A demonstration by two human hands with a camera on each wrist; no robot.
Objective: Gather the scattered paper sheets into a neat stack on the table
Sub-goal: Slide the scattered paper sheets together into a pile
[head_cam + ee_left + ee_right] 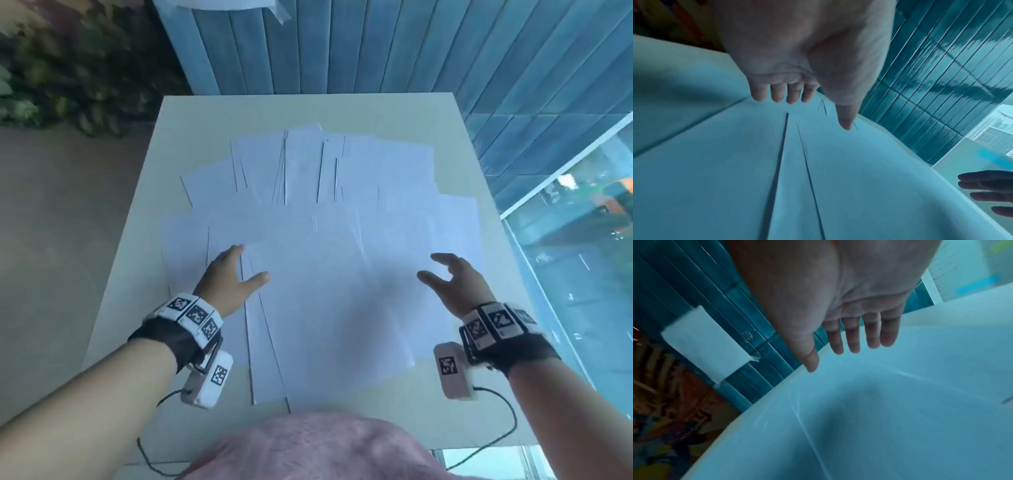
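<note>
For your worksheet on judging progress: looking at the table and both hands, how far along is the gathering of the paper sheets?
Done: nothing yet. The paper sheets lie fanned and overlapping across the table, with no neat stack visible.
In hand: the left hand and right hand are open at either side of the nearest sheets; neither has a grip on any sheet.
Left: drawing all the sheets together and squaring their edges.

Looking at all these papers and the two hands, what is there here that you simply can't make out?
- How many paper sheets: they overlap, so the head view hides the lower ones.
- Whether the left hand presses the sheets: head view shows only its back; the left wrist view is blurred.
- Whether the right hand touches paper or hovers: right wrist view is blurred.
- Near edge of the table: the person's body covers it in the head view.
</note>
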